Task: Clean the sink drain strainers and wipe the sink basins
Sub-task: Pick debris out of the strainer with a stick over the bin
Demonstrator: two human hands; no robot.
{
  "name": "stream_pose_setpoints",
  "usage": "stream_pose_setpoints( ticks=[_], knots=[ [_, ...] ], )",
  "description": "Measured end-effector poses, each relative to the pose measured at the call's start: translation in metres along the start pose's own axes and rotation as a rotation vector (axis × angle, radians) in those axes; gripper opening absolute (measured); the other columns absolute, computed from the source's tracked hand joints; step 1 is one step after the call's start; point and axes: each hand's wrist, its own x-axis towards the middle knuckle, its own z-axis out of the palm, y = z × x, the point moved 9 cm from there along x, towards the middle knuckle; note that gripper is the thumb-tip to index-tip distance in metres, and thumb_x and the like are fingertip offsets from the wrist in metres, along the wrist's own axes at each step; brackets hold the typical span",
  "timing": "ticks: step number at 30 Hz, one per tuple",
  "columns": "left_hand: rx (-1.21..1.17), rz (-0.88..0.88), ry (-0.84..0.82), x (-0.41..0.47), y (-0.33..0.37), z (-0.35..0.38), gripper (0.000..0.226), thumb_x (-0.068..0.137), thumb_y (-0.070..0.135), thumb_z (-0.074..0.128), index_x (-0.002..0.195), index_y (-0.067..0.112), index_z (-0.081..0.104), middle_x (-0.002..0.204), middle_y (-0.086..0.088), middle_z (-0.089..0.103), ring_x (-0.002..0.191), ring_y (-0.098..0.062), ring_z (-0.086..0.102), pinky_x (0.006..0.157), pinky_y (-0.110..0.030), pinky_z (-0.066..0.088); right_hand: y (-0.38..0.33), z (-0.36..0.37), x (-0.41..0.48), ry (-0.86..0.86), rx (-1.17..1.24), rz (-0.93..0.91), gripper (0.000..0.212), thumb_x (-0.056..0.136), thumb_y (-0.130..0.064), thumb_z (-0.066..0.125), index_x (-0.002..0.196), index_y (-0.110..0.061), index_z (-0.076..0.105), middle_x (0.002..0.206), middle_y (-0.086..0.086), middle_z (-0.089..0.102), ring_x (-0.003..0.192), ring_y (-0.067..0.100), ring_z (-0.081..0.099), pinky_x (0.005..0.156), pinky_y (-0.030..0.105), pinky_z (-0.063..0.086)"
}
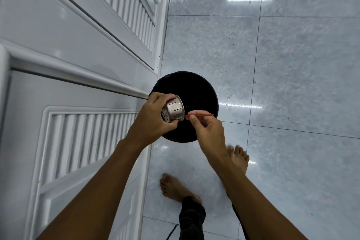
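View from head cam looking straight down at pale grey tiled floor (292, 64), white louvred cabinet doors (78, 64) along left side. Round black bin (196, 91) on floor beside cabinet, seen from above, dark inside. Held over bin's near-left rim: small metal sink strainer (174, 110), cup-shaped w/ rows of holes, tipped on its side, open mouth facing right. Left hand (153, 121) wrapped round strainer's base, fingers curled tight over top, thumb under rim. Right hand (208, 132) just right of strainer, thumb & forefinger pinched shut on thin red stick (202, 115), other fingers loosely curled; stick lies roughly level, near end pointing at strainer rim, touching or not can't tell. Two bare feet (238, 159) on tiles below bin, dark trouser leg (191, 218) at bottom
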Motion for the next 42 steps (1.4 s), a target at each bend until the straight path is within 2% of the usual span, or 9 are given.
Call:
stream_pose_setpoints(
  ticks=[8,12,15,20,25,29,33,38,42],
  knots=[
    [-0.007,-0.059,-0.001,0.007,-0.008,0.003,0.078,0.070,0.029,0.089,0.139,0.021,0.053,0.128,0.003,0.060,0.112,-0.007,0.056,0.091,-0.003,0.038,0.013,-0.002,0.014,-0.052,0.068,0.098,0.012,0.097,-0.024,0.066,0.100,-0.032,0.074,0.097,-0.013,0.078,0.095,-0.001,0.070,0.076,0.021,0.056],
    [-0.085,-0.091,0.001,0.006,-0.010,0.002,0.072,0.069,0.029,0.089,0.133,0.024,0.056,0.122,0.006,0.062,0.106,-0.002,0.059,0.086,0.000,0.041,0.008,-0.018,0.022,0.086,0.045,0.141,0.013,0.097,-0.023,0.065,0.095,-0.034,0.073,0.096,-0.010,0.078,0.098,0.007,0.070,0.088,0.035,0.058],
    [-0.139,-0.112,0.004,0.006,-0.015,0.000,0.070,0.069,0.026,0.089,0.130,0.025,0.054,0.119,0.008,0.062,0.105,0.000,0.060,0.085,-0.003,0.044,-0.006,-0.018,0.026,0.036,0.191,0.128,0.014,0.097,-0.021,0.065,0.096,-0.031,0.074,0.094,-0.011,0.079,0.085,-0.003,0.070,0.072,0.018,0.054],
    [-0.225,-0.052,0.043,0.014,-0.005,-0.009,0.069,0.066,0.031,0.090,0.123,0.033,0.050,0.113,0.016,0.064,0.106,-0.005,0.065,0.084,-0.013,0.053,-0.014,0.000,0.018,-0.172,0.141,0.121,0.014,0.098,-0.017,0.063,0.097,-0.027,0.074,0.091,-0.007,0.079,0.081,-0.006,0.067,0.075,0.023,0.049],
    [-0.208,-0.031,0.011,0.013,-0.010,-0.006,0.070,0.066,0.024,0.090,0.123,0.033,0.052,0.114,0.020,0.062,0.108,-0.002,0.063,0.083,-0.008,0.049,-0.031,-0.014,0.029,0.002,-0.248,-0.054,0.011,0.097,-0.022,0.066,0.102,-0.025,0.075,0.094,-0.016,0.074,0.092,-0.003,0.067,0.085,0.014,0.053],
    [-0.162,-0.109,0.006,0.011,-0.025,0.001,0.067,0.067,0.027,0.087,0.124,0.031,0.053,0.110,0.018,0.059,0.103,0.004,0.059,0.081,-0.006,0.047,-0.038,-0.006,0.032,0.027,-0.236,-0.128,0.010,0.096,-0.023,0.067,0.100,-0.028,0.074,0.094,-0.018,0.073,0.089,-0.010,0.064,0.076,0.002,0.047],
    [-0.136,-0.140,-0.012,0.012,-0.031,0.006,0.068,0.068,0.027,0.088,0.127,0.027,0.055,0.113,0.009,0.061,0.101,0.003,0.059,0.079,-0.004,0.045,-0.016,0.013,0.033,-0.101,-0.212,-0.060,0.011,0.096,-0.021,0.067,0.101,-0.025,0.076,0.095,-0.016,0.075,0.091,-0.012,0.066,0.079,0.002,0.049],
    [-0.084,-0.200,-0.012,0.009,-0.045,0.012,0.067,0.067,0.023,0.089,0.128,0.023,0.058,0.115,0.001,0.060,0.101,-0.011,0.061,0.083,-0.014,0.049,0.013,-0.006,0.039,0.090,-0.148,0.086,0.012,0.097,-0.022,0.066,0.105,-0.024,0.075,0.101,-0.009,0.075,0.100,0.003,0.067,0.089,0.019,0.055],
    [-0.071,-0.186,-0.030,0.011,-0.047,0.019,0.070,0.067,0.022,0.089,0.129,0.021,0.058,0.117,0.000,0.060,0.102,-0.013,0.061,0.085,-0.022,0.053,0.021,0.019,0.037,-0.121,-0.078,0.114,0.012,0.096,-0.020,0.066,0.096,-0.028,0.075,0.097,-0.008,0.078,0.100,0.007,0.070,0.090,0.022,0.055]
  ],
)
